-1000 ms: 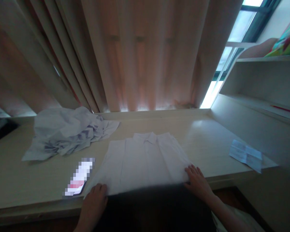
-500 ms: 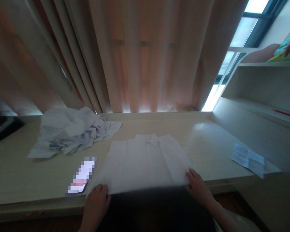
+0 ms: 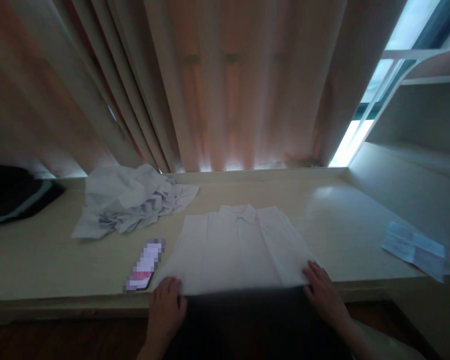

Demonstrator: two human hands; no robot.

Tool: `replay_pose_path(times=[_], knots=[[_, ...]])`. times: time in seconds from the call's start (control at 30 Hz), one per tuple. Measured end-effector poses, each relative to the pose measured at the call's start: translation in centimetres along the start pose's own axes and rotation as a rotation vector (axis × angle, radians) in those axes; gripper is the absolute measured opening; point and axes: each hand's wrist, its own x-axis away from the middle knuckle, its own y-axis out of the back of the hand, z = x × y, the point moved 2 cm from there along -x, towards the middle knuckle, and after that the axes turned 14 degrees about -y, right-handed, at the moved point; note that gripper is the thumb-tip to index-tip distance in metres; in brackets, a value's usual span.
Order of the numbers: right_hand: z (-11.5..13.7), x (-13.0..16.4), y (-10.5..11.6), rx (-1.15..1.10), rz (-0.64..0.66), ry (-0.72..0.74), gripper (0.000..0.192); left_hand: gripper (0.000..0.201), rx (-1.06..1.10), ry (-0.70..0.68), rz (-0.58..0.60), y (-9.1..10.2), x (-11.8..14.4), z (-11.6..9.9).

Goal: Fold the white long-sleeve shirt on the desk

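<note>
A white collared shirt (image 3: 232, 250) lies flat on the pale desk, its collar toward the curtain and its sides folded in. My left hand (image 3: 167, 305) grips the shirt's near left corner at the desk edge, fingers on top and thumb toward the right. At the near right corner, my right hand (image 3: 320, 285) pinches the cloth with its fingers curled over it. The parts of the fingers under the fabric are hidden. Just left of the shirt rests a phone (image 3: 146, 262) with a blurred-out screen.
A crumpled white cloth (image 3: 123, 197) is heaped at the back left of the desk (image 3: 60, 270). Beyond it lies a dark item with a pale stripe (image 3: 15, 197). A creased paper (image 3: 414, 247) sits near the right side panel. A long curtain (image 3: 240, 90) hangs behind.
The whole view has turned a little to the left, so things appear shifted right. Both hands keep their places on the shirt's near corners, and the shirt lies as before.
</note>
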Motion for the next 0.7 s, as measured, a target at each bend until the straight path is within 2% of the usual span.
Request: replay_pose_path(times=[0.1,0.27,0.33,0.47,0.6,0.7], knots=[[-0.3,0.0,-0.4,-0.038,0.001,0.0,0.036,0.038,-0.01,0.049,0.0,1.6,-0.8,1.6],[-1.0,-0.1,-1.2,-0.096,-0.004,-0.004,0.038,0.04,-0.137,0.278,0.02,4.3,-2.5,5.4],[-1.2,-0.1,-1.5,-0.107,-0.005,-0.015,0.039,0.042,-0.186,0.323,0.04,4.2,-3.0,6.7],[-1.6,-0.1,-2.0,-0.107,-0.001,-0.009,0.04,0.042,-0.204,0.327,0.09,3.1,-4.0,8.5],[-1.4,-0.2,-1.9,-0.082,-0.011,0.005,0.039,0.043,-0.159,0.288,-0.006,3.4,-5.1,8.3],[-1.1,-0.2,-1.5,-0.068,-0.014,0.015,0.039,0.037,-0.051,0.133,-0.087,3.7,-4.6,6.1]])
